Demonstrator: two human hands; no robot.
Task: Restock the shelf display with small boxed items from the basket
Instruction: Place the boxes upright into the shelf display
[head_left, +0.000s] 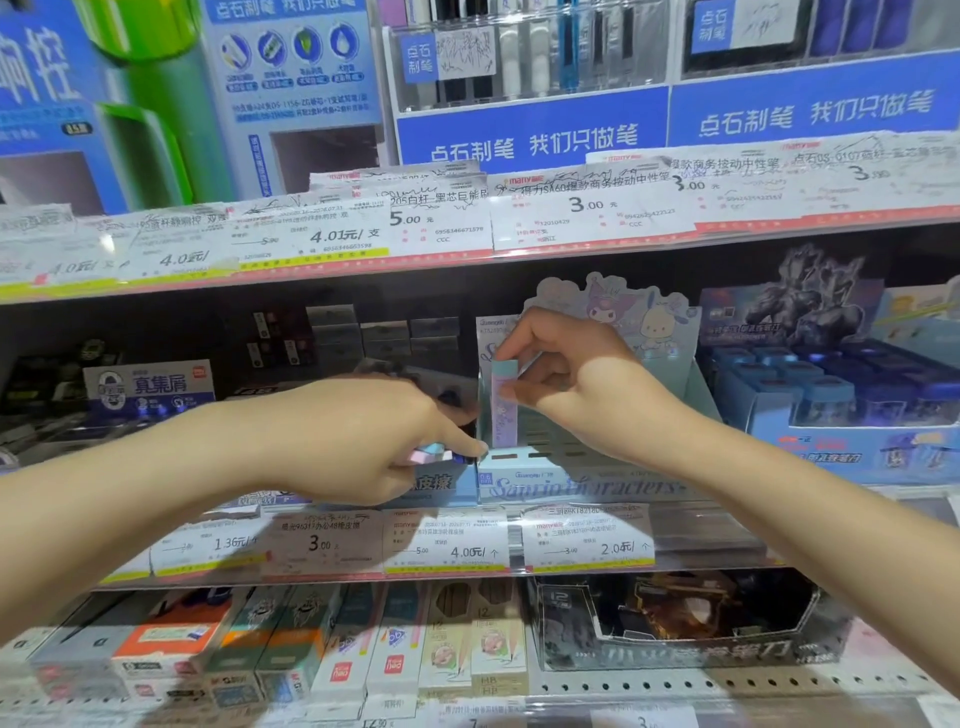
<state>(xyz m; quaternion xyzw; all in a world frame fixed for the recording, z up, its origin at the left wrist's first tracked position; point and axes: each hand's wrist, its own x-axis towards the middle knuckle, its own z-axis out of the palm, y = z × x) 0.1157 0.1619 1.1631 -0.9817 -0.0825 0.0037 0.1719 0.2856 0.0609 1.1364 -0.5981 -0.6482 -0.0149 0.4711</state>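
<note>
Both hands' fingers pinch shut: right hand (566, 374) on upright box (503, 405), left hand (384, 441) on spare boxes (428, 454).

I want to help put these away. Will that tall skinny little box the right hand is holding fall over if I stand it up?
Probably, yes. The small box is tall and narrow and stands on its short end, so a nudge could tip it. It looks light, since the right hand pinches it with just fingertips. The display tray has slots, which may keep it upright.

Dim, bluish store light; soft blur; warped edges
</note>
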